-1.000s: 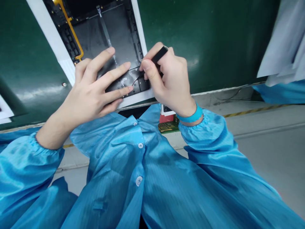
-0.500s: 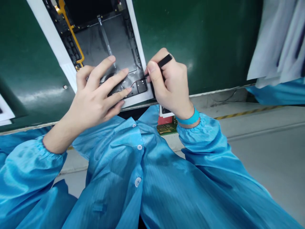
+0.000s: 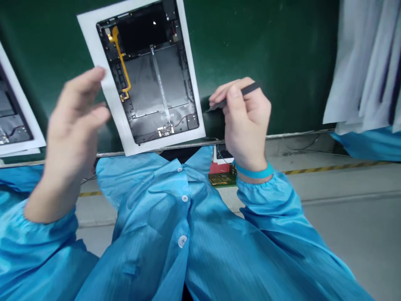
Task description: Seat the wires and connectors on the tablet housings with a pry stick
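Note:
An opened tablet housing [image 3: 147,83] lies on a white sheet [image 3: 117,121], its inside facing up. A dark block fills its upper part, an orange flex cable [image 3: 124,69] runs down the left, and a pale ribbon cable [image 3: 160,81] reaches a small board at the bottom. Thin wires lead to a black part in the lower right corner. My left hand [image 3: 73,117], blurred, is by the sheet's left edge with thumb and fingers apart, holding nothing. To the right of the housing, my right hand [image 3: 246,119] grips black tweezers [image 3: 219,105], their tip pointing left, apart from the tablet.
The green worktop [image 3: 282,54] ends at a front edge close to my body. Another tablet housing [image 3: 12,113] on white paper lies at the far left. White sheets [image 3: 354,67] hang at the right. Below the edge, a red and green item [image 3: 221,171] shows beside my blue coat.
My left hand has lifted off the housing and moved left, uncovering the small board. My right hand has drawn the tweezers away to the right. The housing now appears further right and lower.

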{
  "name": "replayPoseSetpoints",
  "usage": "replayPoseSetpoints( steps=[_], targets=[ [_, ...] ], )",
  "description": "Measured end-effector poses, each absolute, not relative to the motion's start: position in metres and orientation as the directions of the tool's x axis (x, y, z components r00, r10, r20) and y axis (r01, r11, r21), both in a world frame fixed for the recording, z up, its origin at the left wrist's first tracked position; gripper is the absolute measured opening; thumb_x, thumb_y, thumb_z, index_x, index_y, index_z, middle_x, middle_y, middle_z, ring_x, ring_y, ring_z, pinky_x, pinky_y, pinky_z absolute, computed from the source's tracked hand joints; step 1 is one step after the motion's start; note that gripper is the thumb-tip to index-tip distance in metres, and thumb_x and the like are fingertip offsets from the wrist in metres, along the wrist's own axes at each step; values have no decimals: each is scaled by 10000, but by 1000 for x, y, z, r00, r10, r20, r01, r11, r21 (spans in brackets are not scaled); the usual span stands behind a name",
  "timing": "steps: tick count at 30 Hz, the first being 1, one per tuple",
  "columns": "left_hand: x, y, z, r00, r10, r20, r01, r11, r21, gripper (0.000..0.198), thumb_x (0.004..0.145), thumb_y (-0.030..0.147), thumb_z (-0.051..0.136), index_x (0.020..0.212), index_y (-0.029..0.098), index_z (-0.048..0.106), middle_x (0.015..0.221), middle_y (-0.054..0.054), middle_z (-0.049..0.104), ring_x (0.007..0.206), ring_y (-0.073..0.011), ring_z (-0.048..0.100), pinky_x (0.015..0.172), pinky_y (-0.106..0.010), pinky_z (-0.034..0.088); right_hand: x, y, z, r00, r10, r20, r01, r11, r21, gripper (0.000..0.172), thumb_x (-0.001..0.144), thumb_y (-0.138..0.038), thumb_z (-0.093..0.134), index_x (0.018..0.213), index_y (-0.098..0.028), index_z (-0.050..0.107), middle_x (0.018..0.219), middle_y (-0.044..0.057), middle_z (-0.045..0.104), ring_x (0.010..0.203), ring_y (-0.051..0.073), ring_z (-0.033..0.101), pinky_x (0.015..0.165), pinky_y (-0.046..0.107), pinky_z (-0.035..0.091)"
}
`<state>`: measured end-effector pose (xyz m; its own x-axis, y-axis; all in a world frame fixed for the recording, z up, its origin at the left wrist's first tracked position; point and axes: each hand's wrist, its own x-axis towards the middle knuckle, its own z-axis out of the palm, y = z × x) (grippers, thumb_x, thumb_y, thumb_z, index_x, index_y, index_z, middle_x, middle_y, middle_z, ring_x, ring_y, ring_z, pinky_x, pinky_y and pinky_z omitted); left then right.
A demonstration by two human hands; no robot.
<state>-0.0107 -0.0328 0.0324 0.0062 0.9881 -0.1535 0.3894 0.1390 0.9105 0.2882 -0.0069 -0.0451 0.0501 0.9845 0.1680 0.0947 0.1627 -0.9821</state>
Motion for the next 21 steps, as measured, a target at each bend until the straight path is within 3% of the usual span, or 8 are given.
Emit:
replayPoseSetpoints(
  steps=[3, 6, 8, 12, 15, 17, 19, 21],
  targets=[
    [-17, -41, 57, -189, 865, -464, 58, 482, 874, 228, 927, 461, 827, 1153, 491, 836, 1437, 251, 763, 1646, -255, 564, 1415, -418, 525, 298, -8, -37, -28, 999, -41, -131, -45, -990, 418, 1061, -641, 752, 885, -272, 667, 1227, 12, 803, 1289, 249, 793, 1159, 464, 634],
    [-15, -40, 62, -225, 792, -567, -77, 566, 821, 175, 1000, 301, 679, 1071, 361, 827, 1328, 142, 834, 1496, -244, 703, 1397, -492, 546, 304, -6, -28, -114, 973, -202, -222, -223, -949, 476, 986, -699, 827, 875, -267, 661, 1395, 9, 812, 1479, 298, 730, 1263, 557, 591],
    [-11, -33, 58, -224, 774, -593, -115, 583, 804, 227, 1038, 258, 563, 1074, 299, 783, 1333, 65, 845, 1427, -248, 747, 1441, -562, 468, 303, -5, -23, -119, 961, -250, -264, -273, -925, 496, 929, -719, 880, 875, -270, 675, 1414, 13, 825, 1481, 309, 731, 1260, 584, 603],
    [-4, -12, 56, -218, 727, -651, -45, 659, 751, 129, 993, 309, 581, 982, 311, 710, 1185, 34, 878, 1421, -266, 749, 1513, -542, 327, 296, -7, -17, -172, 935, -309, -421, -354, -835, 446, 881, -663, 949, 869, -271, 737, 1377, 31, 851, 1379, 270, 785, 1292, 505, 595],
    [-7, 6, 53, -205, 738, -643, 74, 667, 741, 76, 832, 354, 698, 878, 359, 758, 1040, 50, 877, 1387, -344, 760, 1419, -544, 509, 291, -2, -21, -235, 907, -350, -490, -421, -764, 493, 816, -695, 978, 881, -248, 781, 1410, 81, 844, 1322, 279, 803, 1272, 482, 607],
    [-12, 19, 47, -197, 782, -591, 144, 620, 772, 69, 719, 417, 750, 764, 366, 736, 961, 34, 866, 1302, -393, 787, 1184, -533, 701, 288, 6, -25, -231, 902, -363, -489, -431, -758, 493, 818, -692, 974, 878, -236, 798, 1432, 104, 838, 1351, 280, 787, 1262, 464, 609],
    [-14, 28, 44, -203, 823, -530, 181, 564, 806, 169, 658, 469, 808, 737, 352, 716, 927, 23, 858, 1226, -402, 800, 1014, -506, 747, 285, 12, -27, -219, 902, -371, -474, -431, -768, 489, 812, -683, 977, 889, -226, 819, 1406, 128, 850, 1346, 289, 788, 1247, 477, 619],
    [-7, 28, 45, -205, 846, -493, 181, 528, 830, 248, 665, 448, 867, 841, 317, 752, 948, 10, 860, 1174, -386, 802, 1055, -515, 714, 283, 11, -23, -223, 903, -366, -461, -429, -777, 491, 780, -677, 998, 890, -229, 830, 1334, 135, 875, 1303, 301, 808, 1247, 515, 623]
  ],
)
